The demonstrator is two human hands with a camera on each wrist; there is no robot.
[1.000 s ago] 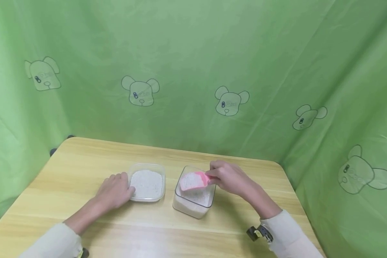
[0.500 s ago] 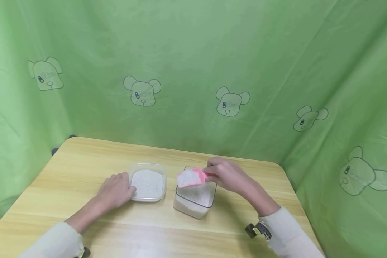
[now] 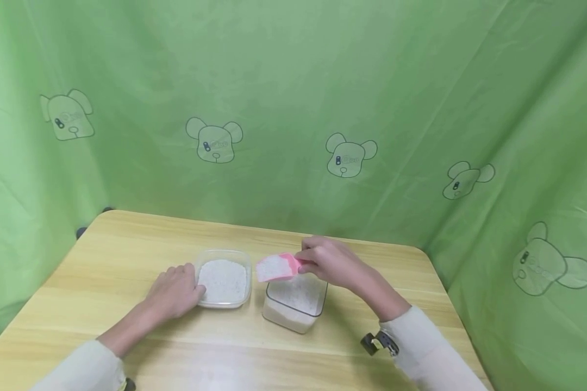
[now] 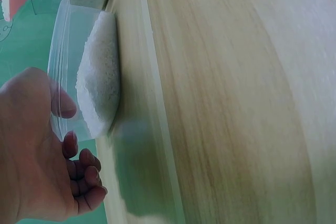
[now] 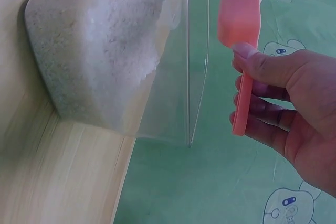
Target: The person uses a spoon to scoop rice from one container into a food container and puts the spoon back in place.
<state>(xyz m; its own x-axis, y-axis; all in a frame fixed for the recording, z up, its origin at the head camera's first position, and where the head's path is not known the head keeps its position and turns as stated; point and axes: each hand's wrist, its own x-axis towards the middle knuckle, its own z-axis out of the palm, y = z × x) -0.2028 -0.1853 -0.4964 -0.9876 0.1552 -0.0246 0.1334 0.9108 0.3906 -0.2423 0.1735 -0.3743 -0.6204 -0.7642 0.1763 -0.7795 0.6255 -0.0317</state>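
My right hand (image 3: 330,262) grips the handle of a pink scoop (image 5: 241,11), thumb on one side and fingers on the other. The scoop, heaped with white rice (image 3: 273,267), hangs level above the left rim of a tall clear container (image 3: 289,319). That container holds more rice, its surface sloping in the right wrist view. On the left, my left hand (image 3: 173,291) pinches the near-left edge of a low clear plastic tub (image 3: 224,304). Its thumb (image 4: 64,106) lies over the tub's rim and the other fingers curl outside. Rice is mounded in the tub too.
Both containers stand on a light wooden table (image 3: 215,347), a narrow gap between them. A green curtain (image 3: 274,81) printed with bear faces encloses the back and sides.
My right hand has carried the loaded scoop leftward and slightly up, from over the tall container's middle to past its left rim. My left hand stays at the tub.
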